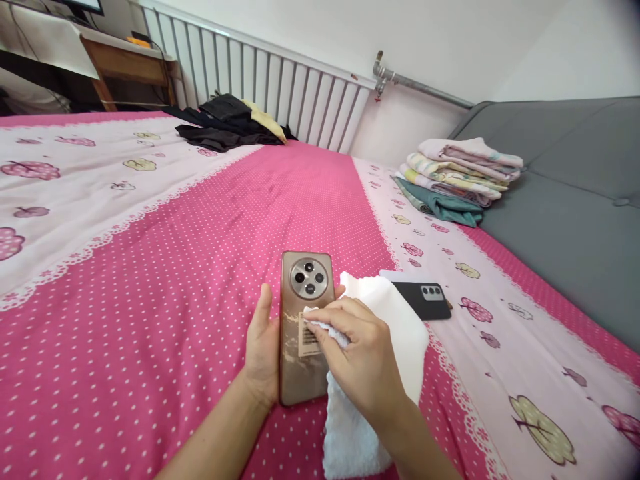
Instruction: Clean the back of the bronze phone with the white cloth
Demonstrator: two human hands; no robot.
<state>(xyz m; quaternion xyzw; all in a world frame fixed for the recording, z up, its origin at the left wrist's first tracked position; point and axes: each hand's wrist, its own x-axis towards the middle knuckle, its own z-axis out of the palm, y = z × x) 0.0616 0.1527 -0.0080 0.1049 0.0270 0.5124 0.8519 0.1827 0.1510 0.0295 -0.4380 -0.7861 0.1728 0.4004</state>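
A phone [303,373] in a clear case, its round camera module at the top, rests in my left hand [263,353] with its back facing up. My left thumb lies along its left edge, and fingertips show at its right edge. My right hand [363,357] pinches a bunched part of a white cloth [400,333] against the phone's back, beside a printed label [309,337]. The rest of the cloth hangs down below and to the right of my right hand. A dark phone [425,300] lies just beyond the cloth, partly covered by it.
The bed has a pink dotted sheet [200,287] with printed tree bands. Folded cloths [460,173] are stacked at the right by a grey headboard [565,167]. Dark clothes [225,123] lie at the far edge before a white radiator [270,73]. A desk [125,63] stands far left.
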